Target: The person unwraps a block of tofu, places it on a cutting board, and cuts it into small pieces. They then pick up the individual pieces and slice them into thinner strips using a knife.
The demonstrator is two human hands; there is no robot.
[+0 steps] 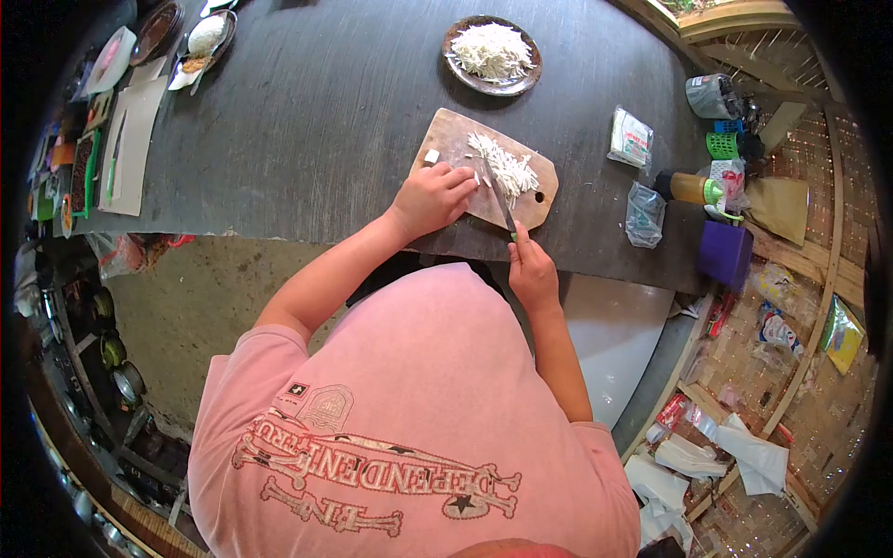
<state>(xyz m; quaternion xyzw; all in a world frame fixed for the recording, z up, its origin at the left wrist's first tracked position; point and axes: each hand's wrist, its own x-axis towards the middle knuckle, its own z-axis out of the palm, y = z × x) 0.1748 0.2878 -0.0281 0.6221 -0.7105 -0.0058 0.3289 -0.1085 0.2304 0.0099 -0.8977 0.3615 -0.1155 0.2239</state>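
Note:
A wooden cutting board lies at an angle near the table's front edge. My left hand rests on its left part, fingers bent together over a white piece that shows only slightly at the fingertips. My right hand is wrapped round the handle of a knife, whose blade lies beside my left fingertips. Thin white strips are heaped on the board right of the blade. A small white block sits near the board's left edge. Beyond the board, a dark round plate holds a pile of white strips.
On the dark table, a plate with white food stands at the back left. A wrapped white packet, a clear plastic bag, a bottle and a purple container are at the right.

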